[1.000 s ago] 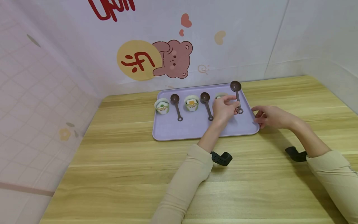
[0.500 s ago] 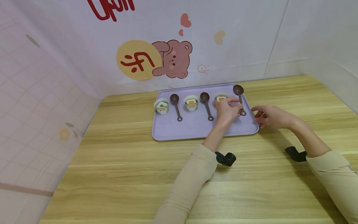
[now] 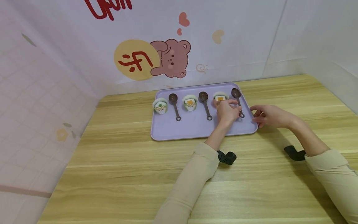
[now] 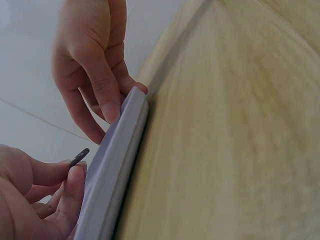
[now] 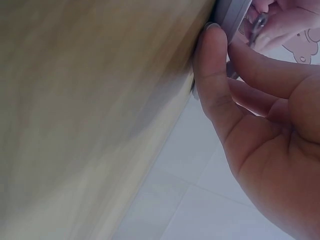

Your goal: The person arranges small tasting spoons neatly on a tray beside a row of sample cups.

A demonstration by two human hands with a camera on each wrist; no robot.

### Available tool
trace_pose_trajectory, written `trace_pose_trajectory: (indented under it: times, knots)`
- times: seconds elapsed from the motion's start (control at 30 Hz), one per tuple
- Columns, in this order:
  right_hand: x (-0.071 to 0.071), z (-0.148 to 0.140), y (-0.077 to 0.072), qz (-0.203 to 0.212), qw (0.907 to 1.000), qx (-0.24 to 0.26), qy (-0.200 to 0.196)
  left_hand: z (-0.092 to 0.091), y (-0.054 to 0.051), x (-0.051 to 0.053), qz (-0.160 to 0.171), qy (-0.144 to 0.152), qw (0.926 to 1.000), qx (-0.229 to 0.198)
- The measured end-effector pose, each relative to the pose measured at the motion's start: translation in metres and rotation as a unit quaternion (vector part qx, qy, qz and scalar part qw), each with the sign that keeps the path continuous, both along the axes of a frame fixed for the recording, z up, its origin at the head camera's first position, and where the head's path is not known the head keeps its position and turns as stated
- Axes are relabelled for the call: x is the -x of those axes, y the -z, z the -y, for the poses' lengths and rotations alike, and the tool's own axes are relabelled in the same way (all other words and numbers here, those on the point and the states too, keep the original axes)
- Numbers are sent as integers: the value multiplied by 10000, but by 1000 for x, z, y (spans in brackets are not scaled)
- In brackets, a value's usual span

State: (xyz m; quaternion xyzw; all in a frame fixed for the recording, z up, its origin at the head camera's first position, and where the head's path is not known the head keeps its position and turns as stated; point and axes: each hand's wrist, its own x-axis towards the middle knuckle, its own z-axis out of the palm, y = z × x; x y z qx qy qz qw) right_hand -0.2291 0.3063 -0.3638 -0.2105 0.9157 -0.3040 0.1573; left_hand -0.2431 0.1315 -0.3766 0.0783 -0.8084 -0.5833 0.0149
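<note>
A lilac tray (image 3: 179, 131) lies on the table with several small things in a row. My left hand (image 3: 227, 112) pinches the handle of the rightmost brown measuring spoon (image 3: 236, 93) between thumb and fingers; the handle's end (image 4: 79, 157) pokes out in the left wrist view. That spoon's bowl is by the tray's back right corner. Just left of it stands a paper cup with a white-and-orange filling (image 3: 220, 97), partly behind my hand. At the tray's right edge my right hand (image 3: 269, 116) grips the rim, its thumb (image 5: 214, 55) against the outer side.
Two more brown measuring spoons (image 3: 173, 99) (image 3: 203, 96) lie farther left on the tray. Between and beside them stand a cup with an orange square (image 3: 190, 103) and one with a green dot (image 3: 160, 107). A printed wall sheet (image 3: 237, 46) rises behind the table (image 3: 120, 174).
My left hand has shifted slightly right and toward me with the spoon, whose bowl has come down from the tray's back rim. The right hand has stayed at the tray edge.
</note>
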Motion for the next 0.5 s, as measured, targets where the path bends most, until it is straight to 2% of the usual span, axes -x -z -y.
trace_pose_trajectory:
  times: [0.13,0.27,0.5]
  knots:
    - [1,-1,1,3,10000,21,-23,-1,3,0,26,64,9991,427]
    - [1,-2,2,11,10000,8,-20,0,8,1,-114,175,9966,794]
    - [0,-1,0,10,10000,-13,-13,1,13,2,-385,258,9930,1085]
